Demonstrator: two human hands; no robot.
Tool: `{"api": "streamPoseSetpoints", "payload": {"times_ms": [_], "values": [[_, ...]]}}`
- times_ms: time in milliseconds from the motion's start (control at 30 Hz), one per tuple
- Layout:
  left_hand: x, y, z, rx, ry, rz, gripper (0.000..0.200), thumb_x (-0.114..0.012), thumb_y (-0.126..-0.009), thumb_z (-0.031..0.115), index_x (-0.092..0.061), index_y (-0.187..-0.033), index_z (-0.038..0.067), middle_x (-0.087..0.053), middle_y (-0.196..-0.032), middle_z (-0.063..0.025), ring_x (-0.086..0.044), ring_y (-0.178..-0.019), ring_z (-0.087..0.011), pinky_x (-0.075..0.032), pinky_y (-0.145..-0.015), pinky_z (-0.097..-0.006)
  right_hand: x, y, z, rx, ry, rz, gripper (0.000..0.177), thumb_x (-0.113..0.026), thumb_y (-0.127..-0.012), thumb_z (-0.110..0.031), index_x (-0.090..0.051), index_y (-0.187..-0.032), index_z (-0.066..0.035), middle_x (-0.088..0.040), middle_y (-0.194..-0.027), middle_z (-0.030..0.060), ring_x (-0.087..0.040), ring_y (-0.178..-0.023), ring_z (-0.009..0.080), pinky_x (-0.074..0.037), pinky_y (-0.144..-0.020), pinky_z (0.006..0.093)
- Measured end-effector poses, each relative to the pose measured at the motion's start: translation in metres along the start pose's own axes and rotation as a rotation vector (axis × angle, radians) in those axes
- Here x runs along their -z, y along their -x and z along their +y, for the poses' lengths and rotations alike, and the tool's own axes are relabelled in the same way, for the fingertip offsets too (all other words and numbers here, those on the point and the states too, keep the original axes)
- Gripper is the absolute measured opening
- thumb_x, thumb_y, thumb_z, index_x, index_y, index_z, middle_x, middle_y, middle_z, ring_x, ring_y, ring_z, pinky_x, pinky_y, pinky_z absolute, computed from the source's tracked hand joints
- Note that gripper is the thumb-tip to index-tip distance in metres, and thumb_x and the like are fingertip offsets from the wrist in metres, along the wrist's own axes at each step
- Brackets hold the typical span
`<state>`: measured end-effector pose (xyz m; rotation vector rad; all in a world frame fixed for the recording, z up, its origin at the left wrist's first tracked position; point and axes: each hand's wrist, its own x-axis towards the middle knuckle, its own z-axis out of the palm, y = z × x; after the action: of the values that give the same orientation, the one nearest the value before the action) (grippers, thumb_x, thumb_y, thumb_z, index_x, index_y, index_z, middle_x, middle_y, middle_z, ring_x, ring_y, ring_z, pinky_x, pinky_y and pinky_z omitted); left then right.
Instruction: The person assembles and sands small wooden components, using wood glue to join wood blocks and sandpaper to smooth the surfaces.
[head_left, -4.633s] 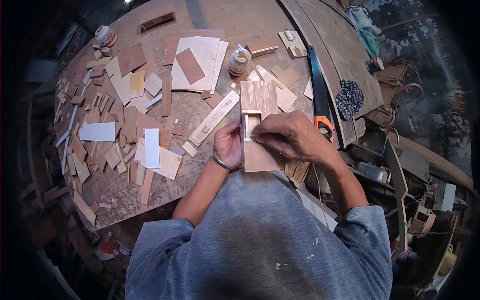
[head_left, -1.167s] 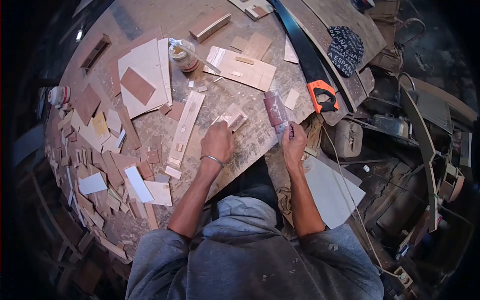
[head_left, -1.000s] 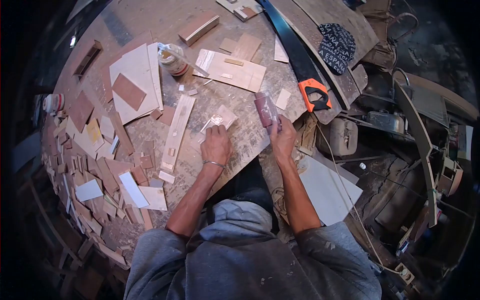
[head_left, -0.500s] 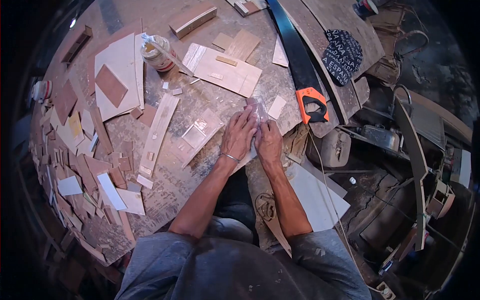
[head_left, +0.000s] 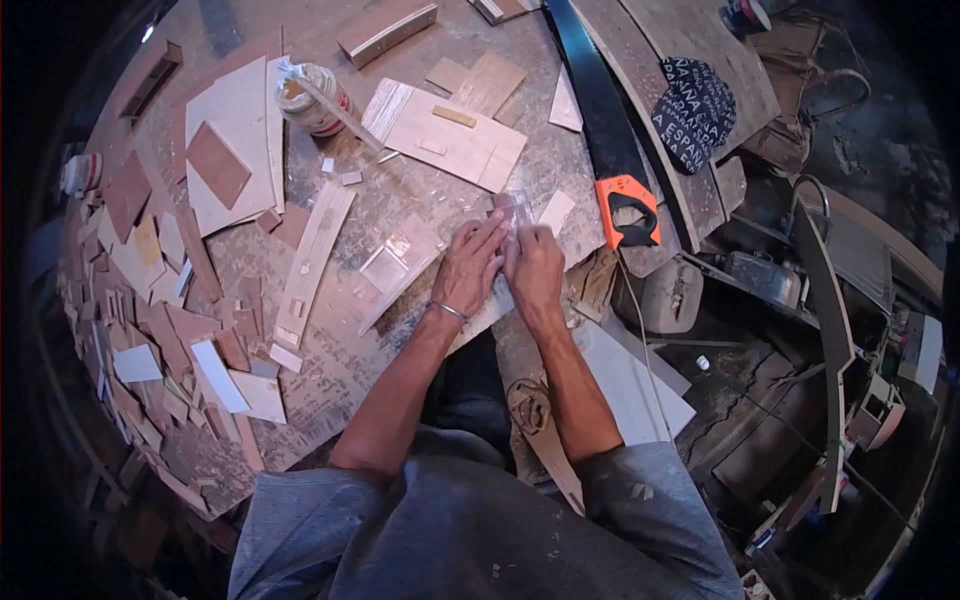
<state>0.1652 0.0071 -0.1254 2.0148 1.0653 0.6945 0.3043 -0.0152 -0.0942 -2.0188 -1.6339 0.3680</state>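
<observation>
At the bench edge, a small brown piece of wood [head_left: 508, 203] sticks out past my fingertips; most of it is hidden by my hands. My left hand [head_left: 470, 268], with a metal bracelet at the wrist, presses its extended fingers down on this piece. Close beside it, my right hand [head_left: 536, 265] is closed, slightly blurred, with its knuckles up. Whatever it grips is covered by the fingers. A pale wooden block [head_left: 556, 210] lies just right of the hands. To the left is a wooden strip with a small glued frame [head_left: 398, 255].
The handsaw [head_left: 628, 210] with an orange and black handle lies right of the hands. A glue jar [head_left: 312, 105] with a stick stands beyond the wooden boards [head_left: 450, 140]. Offcuts [head_left: 150, 330] crowd the left. A black printed cap [head_left: 692, 115] rests at the far right.
My right hand has shifted slightly on the small piece, and its fingers are more curled. My left hand stays nearly in place. The pale block's angle has turned a little.
</observation>
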Motion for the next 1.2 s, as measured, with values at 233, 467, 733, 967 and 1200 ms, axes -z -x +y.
{"api": "streamPoseSetpoints", "payload": {"times_ms": [233, 467, 733, 967, 1200], "values": [[-0.005, 0.001, -0.003, -0.014, -0.045, 0.003, 0.053, -0.070, -0.082, 0.003, -0.061, -0.135, 0.000, -0.052, -0.151, -0.0119, -0.050, -0.125, -0.0359, -0.045, -0.109, -0.0413, -0.002, -0.011, -0.002, -0.023, 0.035, -0.021, 0.008, -0.069, -0.083, -0.003, -0.066, -0.089, 0.001, -0.060, -0.085, 0.0237, -0.065, -0.076, 0.0436, -0.052, -0.065, 0.0509], [0.002, -0.004, -0.001, -0.005, -0.007, -0.009, 0.052, -0.068, -0.086, 0.002, -0.060, -0.137, 0.001, -0.052, -0.152, -0.0135, -0.050, -0.124, -0.0398, -0.043, -0.110, -0.0439, -0.003, -0.006, 0.000, -0.020, -0.022, 0.007, 0.008, -0.068, -0.084, -0.002, -0.068, -0.090, 0.003, -0.062, -0.086, 0.0244, -0.064, -0.076, 0.0436, -0.051, -0.067, 0.0501], [-0.002, -0.003, -0.006, -0.035, -0.080, -0.010, 0.049, -0.069, -0.085, 0.007, -0.062, -0.134, 0.001, -0.053, -0.150, -0.0123, -0.049, -0.127, -0.0363, -0.044, -0.111, -0.0413, -0.004, -0.009, 0.003, 0.041, -0.044, 0.015, 0.005, -0.066, -0.084, -0.001, -0.066, -0.089, 0.002, -0.060, -0.085, 0.0242, -0.063, -0.077, 0.0434, -0.050, -0.068, 0.0518], [-0.002, -0.001, -0.005, -0.002, -0.013, 0.008, 0.049, -0.069, -0.086, 0.007, -0.062, -0.134, 0.001, -0.052, -0.151, -0.0123, -0.048, -0.128, -0.0364, -0.041, -0.113, -0.0412, -0.005, -0.005, 0.007, 0.071, 0.021, -0.003, 0.009, -0.067, -0.085, -0.003, -0.066, -0.092, 0.003, -0.062, -0.087, 0.0247, -0.063, -0.079, 0.0456, -0.052, -0.069, 0.0526], [-0.001, -0.002, -0.007, -0.024, -0.037, -0.004, 0.051, -0.069, -0.085, 0.005, -0.061, -0.135, 0.000, -0.050, -0.152, -0.0115, -0.048, -0.128, -0.0369, -0.042, -0.112, -0.0419, -0.004, 0.000, 0.009, 0.052, 0.014, -0.012, 0.008, -0.066, -0.086, -0.004, -0.066, -0.092, 0.001, -0.062, -0.086, 0.0243, -0.063, -0.079, 0.0458, -0.050, -0.069, 0.0528]]}}
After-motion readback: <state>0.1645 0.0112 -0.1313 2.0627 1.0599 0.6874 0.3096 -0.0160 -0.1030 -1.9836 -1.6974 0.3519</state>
